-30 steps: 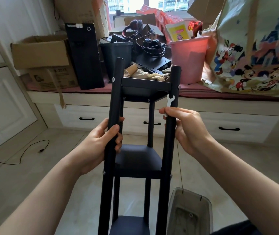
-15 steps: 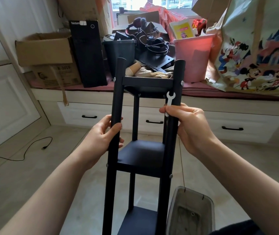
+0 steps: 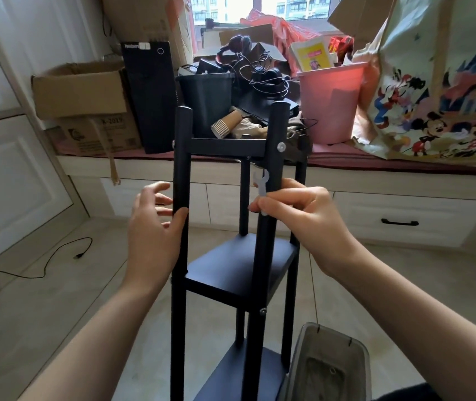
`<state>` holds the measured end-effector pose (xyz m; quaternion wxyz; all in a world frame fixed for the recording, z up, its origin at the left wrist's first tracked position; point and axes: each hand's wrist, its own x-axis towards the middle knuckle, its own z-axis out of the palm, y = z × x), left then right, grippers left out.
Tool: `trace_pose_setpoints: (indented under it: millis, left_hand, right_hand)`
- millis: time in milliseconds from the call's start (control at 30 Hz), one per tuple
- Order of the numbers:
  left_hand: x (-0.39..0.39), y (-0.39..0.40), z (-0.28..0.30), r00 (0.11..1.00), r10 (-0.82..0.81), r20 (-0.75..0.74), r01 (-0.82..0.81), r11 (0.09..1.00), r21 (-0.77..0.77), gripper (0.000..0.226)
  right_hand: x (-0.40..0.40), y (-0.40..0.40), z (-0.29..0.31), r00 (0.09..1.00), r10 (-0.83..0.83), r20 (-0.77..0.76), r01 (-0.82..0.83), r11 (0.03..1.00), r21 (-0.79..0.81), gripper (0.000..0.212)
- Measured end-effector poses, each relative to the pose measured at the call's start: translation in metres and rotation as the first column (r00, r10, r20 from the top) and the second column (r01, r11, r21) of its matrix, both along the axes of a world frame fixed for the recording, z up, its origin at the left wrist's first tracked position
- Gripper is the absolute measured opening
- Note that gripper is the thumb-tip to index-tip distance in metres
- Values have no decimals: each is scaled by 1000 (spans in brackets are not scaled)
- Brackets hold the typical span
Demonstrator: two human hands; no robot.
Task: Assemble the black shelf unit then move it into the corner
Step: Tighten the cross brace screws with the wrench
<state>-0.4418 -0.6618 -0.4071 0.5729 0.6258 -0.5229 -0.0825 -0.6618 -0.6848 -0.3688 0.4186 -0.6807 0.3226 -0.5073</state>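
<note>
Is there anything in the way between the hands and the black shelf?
No, nothing is between them. The left hand is open beside the black shelf's front left post, its thumb touching it. The right hand pinches a small wrench right against the front right post.

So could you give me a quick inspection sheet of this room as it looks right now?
Surface: pale tiled floor.
Job's things: black shelf unit stands upright, three shelves visible; small silver wrench.
Clutter: cardboard boxes, black computer tower, black bin, paper cups, pink bin, cartoon-print bag, all on the window bench; clear plastic tub on the floor.
Hands: left hand open, thumb touching the front left post; right hand pinches the wrench beside the front right post.
Cables: black cord on the floor; tangled wires on the bench.
Surroundings: white cabinet doors, drawers, window.
</note>
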Motion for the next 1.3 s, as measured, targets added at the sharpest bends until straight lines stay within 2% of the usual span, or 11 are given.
trace_pose_setpoints:
  millis: [100, 167, 233, 300, 433, 633, 833, 967, 1100, 1300]
  left_hand:
    - [-10, 11, 2, 1000, 0, 19, 2, 996, -92, 31]
    - [-22, 16, -2, 994, -112, -4, 112, 993, -38, 24]
    - [-34, 19, -7, 952, -275, -130, 288, 953, 90, 18]
    - [-43, 20, -11, 873, -394, -287, 458, 866, 204, 13]
    - [-56, 23, -19, 731, -482, -482, 633, 744, 216, 26]
    - [-64, 25, -23, 762, -495, -416, 599, 783, 166, 32]
    - [-58, 24, -18, 770, -429, -473, 537, 835, 117, 39]
    - [-51, 23, -13, 804, -389, -450, 484, 867, 115, 32]
    - [-50, 25, -11, 820, -403, -406, 499, 851, 164, 32]
    - [-58, 33, -11, 777, -439, -451, 567, 799, 200, 42]
  right_hand:
    - [6, 2, 1, 999, 10, -42, -11, 1000, -27, 15]
    - [11, 2, 2, 999, 8, -38, -9, 999, -32, 14]
    - [15, 2, 3, 999, -5, -36, 4, 999, -46, 13]
    - [18, 0, 3, 999, -20, -48, 17, 997, -71, 12]
    - [25, -2, 3, 996, -27, -79, 19, 994, -104, 12]
    - [32, -3, 3, 999, -2, -53, -2, 996, -85, 14]
    - [32, -8, 0, 1000, 1, 0, -1, 998, -65, 18]
    - [30, -12, -7, 999, -29, -42, 28, 999, -39, 20]
    - [29, -17, -12, 990, -93, -108, 95, 995, 14, 16]
    - [26, -22, -14, 983, -126, -134, 137, 987, 81, 18]
